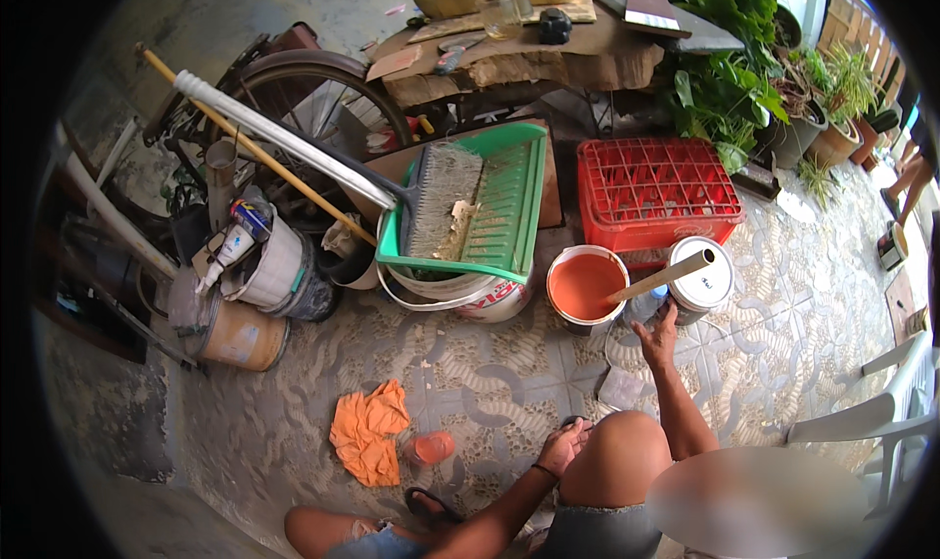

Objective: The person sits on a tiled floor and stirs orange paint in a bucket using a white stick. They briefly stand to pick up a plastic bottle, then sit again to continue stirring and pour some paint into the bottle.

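My right hand (658, 337) reaches past my knee with thumb and fingers spread at a small clear bottle (642, 306). Whether it grips the bottle is hard to make out. That bottle is between a bucket of orange paint (580, 287) and a white lidded bucket (697, 277). A wooden stick (668, 277) leans out of the paint toward the right. Beside my bent knee, my left hand (562, 448) is curled closed, a small dark thing at its fingertips. An orange cloth (368, 430) lies crumpled on the floor, next to an orange-stained cup (431, 448).
Behind the paint stands a red bottle crate (658, 192). A green dustpan (511, 207) with a broom (443, 202) rests on a white bucket (494, 300). Cluttered buckets (240, 332) and a bicycle (323, 79) fill the left. A white plastic chair (896, 407) stands at right.
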Tool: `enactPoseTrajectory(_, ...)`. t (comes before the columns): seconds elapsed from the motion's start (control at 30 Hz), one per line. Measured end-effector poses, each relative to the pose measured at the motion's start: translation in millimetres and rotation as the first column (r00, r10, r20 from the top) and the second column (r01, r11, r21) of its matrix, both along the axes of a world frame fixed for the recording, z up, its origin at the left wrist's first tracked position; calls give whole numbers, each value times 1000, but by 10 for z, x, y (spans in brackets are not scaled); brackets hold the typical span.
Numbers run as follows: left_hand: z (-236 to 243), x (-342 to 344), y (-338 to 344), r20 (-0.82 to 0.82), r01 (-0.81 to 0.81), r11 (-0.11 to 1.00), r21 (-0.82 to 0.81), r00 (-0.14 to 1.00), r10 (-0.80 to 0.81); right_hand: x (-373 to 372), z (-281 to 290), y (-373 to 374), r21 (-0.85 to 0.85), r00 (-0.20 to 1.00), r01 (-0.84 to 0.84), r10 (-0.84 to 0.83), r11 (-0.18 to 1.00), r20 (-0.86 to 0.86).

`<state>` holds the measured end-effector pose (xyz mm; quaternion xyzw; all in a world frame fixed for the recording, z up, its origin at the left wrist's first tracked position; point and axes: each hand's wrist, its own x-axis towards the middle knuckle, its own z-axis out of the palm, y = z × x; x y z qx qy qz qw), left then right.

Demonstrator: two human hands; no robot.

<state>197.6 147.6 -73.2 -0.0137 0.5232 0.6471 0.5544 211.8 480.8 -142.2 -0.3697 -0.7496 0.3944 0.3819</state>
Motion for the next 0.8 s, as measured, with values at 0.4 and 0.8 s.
enactPoseTrajectory(0.4,1057,-620,-263,-227,-278,955,108,928,296,1585,-530,-1524,-719,998,47,-66,693,2)
enactPoseTrajectory(0.8,2509,-1358,-1199,-516,-446,818,363,635,575,1935,-17,-1672,-687,999,-39,27,725,-28)
